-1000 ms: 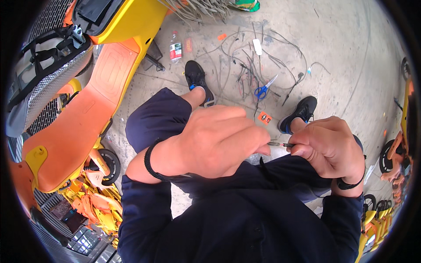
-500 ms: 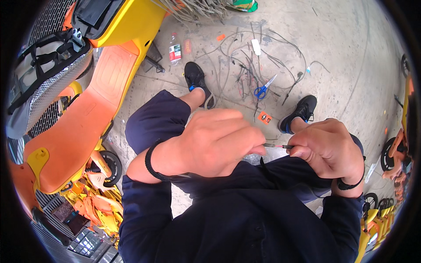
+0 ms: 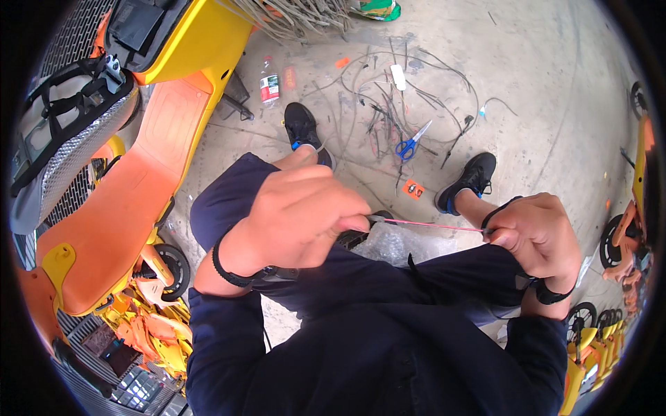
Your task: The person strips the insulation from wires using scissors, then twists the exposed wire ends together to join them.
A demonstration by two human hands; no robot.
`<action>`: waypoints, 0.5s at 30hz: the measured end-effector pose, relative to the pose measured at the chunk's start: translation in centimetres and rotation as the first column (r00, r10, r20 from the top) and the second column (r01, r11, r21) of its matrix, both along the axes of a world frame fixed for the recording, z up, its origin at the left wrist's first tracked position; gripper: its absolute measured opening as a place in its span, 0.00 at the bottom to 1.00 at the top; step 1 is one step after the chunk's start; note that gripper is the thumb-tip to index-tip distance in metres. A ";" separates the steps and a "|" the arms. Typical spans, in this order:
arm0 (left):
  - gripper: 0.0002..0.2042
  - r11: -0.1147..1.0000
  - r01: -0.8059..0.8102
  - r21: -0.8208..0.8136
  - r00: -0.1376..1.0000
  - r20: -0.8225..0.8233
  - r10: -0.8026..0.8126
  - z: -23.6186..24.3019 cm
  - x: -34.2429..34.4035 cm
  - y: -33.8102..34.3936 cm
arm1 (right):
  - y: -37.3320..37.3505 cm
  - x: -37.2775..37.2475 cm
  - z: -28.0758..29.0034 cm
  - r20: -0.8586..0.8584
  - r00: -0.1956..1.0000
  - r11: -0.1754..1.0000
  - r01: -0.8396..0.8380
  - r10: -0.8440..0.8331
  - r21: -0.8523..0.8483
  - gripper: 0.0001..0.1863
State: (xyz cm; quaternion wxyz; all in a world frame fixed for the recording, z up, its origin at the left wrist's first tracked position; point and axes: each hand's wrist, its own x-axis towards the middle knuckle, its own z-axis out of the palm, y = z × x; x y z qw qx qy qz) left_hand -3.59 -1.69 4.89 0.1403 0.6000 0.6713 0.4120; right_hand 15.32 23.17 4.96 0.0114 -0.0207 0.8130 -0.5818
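My left hand (image 3: 298, 216) is closed in a pinch on the grey end of a cable. A thin reddish wire (image 3: 430, 224) runs taut from there to my right hand (image 3: 538, 232), which pinches a dark piece of cable sheath between thumb and fingers. A black loop of cable stands up by the right fingers. Both hands are above my lap, well apart. Clear bubble wrap (image 3: 399, 243) lies below the wire, between my knees. How the wire joins the pieces inside the fingers is hidden.
Blue-handled scissors (image 3: 406, 149) lie on the floor among loose cable scraps (image 3: 388, 118). Near them are an orange card (image 3: 413, 189) and a plastic bottle (image 3: 269, 84). A cable bundle (image 3: 298, 15) sits at the far side. An orange-and-yellow scooter (image 3: 125, 187) stands at left.
My hands have moved apart, the left one going left and the right one slightly right. A much longer stretch of reddish wire now shows between them.
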 end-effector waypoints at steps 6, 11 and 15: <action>0.06 0.902 -0.431 -0.037 0.856 0.302 0.421 0.6 -2.8 -2.2 | 5.3 2.3 -0.8 0.248 0.860 0.880 0.472 -0.446 -0.052 0.13; 0.08 0.862 -0.505 -0.030 0.786 0.397 0.474 -0.8 -3.7 -1.6 | 4.7 -2.1 -5.0 0.417 0.650 0.664 0.736 -0.635 -0.137 0.16; 0.08 0.865 -0.498 -0.060 0.743 0.485 0.461 -0.6 -3.8 -1.2 | 3.6 -6.8 -8.0 0.393 0.705 0.707 0.686 -0.590 -0.170 0.18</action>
